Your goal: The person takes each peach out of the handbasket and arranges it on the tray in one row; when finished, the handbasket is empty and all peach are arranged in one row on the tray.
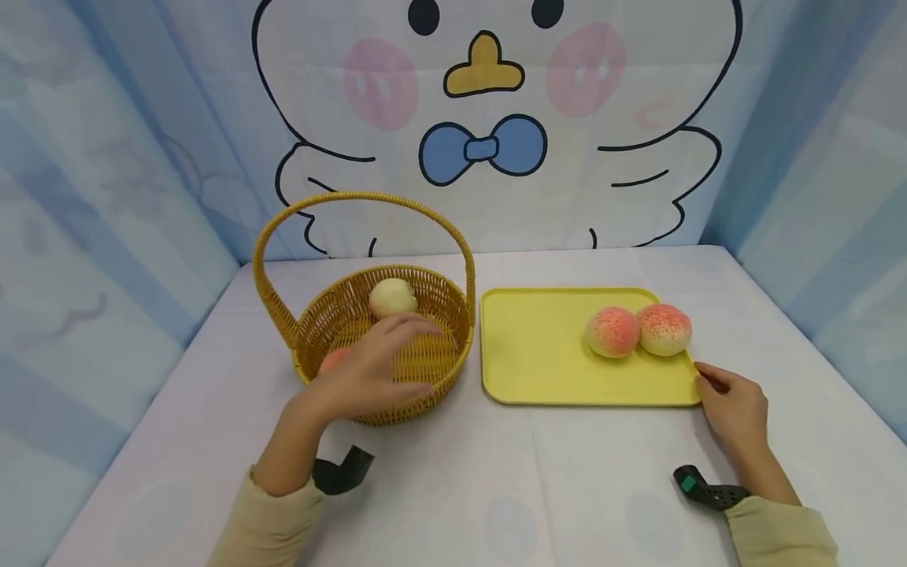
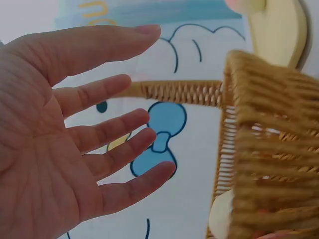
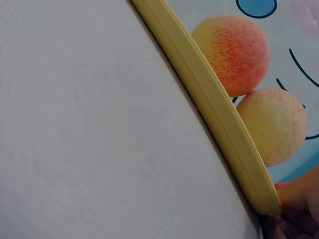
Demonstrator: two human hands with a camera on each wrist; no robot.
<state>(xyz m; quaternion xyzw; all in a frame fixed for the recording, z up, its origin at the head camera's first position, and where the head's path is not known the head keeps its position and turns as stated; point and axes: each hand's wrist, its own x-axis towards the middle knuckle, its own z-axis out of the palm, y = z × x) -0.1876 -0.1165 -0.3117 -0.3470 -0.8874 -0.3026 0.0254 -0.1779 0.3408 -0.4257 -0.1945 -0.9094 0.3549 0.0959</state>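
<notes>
My left hand (image 1: 368,370) hovers over the front of a round wicker basket (image 1: 441,311) with a tall handle. Its fingers are spread and the palm holds nothing, as the left wrist view shows. Inside the basket lie a pale cream peach (image 1: 392,298) at the back and a pink-orange peach (image 1: 334,360), partly covered by the hand. My right hand (image 1: 737,409) pinches the front right corner of a yellow tray (image 1: 531,346), thumb above and fingers under the rim. On the tray's right side, a red-blushed peach (image 1: 612,331) touches a paler speckled peach (image 1: 664,329).
A white cloth (image 1: 439,504) covers the table. Behind it hangs a cartoon curtain (image 1: 567,205), with blue curtains (image 1: 92,276) at the sides. The basket's handle (image 1: 368,197) arches up behind the left hand. Each wrist carries a black strap mount (image 1: 708,492).
</notes>
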